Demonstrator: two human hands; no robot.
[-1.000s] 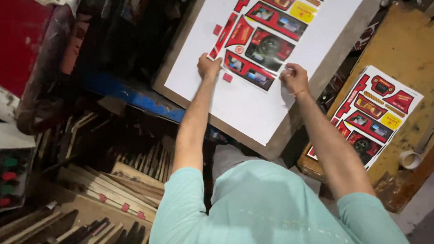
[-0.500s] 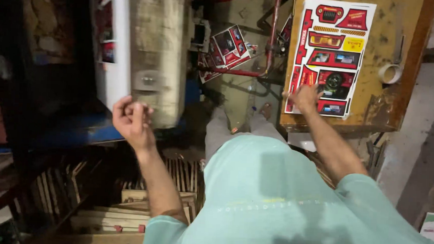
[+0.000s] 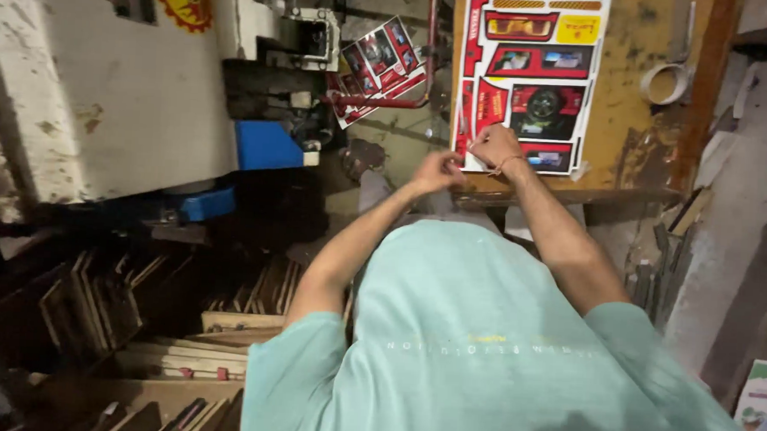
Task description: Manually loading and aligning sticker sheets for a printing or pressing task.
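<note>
Flat white die-cut printed sheet with red, yellow and black panels (image 3: 527,75) lying on worn yellow-brown wooden table (image 3: 629,123), near edge at table's front rim. Right hand (image 3: 495,148) on sheet's lower left corner, fingers curled, pinching the edge. Left hand (image 3: 435,171) just beside, fingers bent around that corner; actual grip cannot tell. Roll of pale tape (image 3: 665,81) on table, right of sheet.
</note>
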